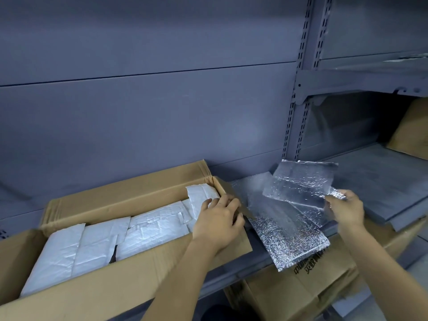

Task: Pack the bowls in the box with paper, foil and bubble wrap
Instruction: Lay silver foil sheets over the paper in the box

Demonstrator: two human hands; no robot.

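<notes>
An open cardboard box [120, 200] lies on the grey shelf at the left, filled across its top with white padded wrap sheets [97, 242]. No bowls show. My left hand [220, 221] sits at the box's right end, fingers curled over the edge flap beside an upturned white sheet [201, 193]. My right hand [345, 207] pinches a silver foil sheet [301, 181] and holds it tilted above the shelf. More foil sheets [289, 235] lie in a loose pile under it, overhanging the shelf's front edge.
The grey metal shelf [382, 181] runs right, with slotted uprights [294, 126] behind the foil. A printed cardboard box [312, 281] stands below the shelf edge. Another piece of cardboard [412, 130] leans at the far right under an upper shelf.
</notes>
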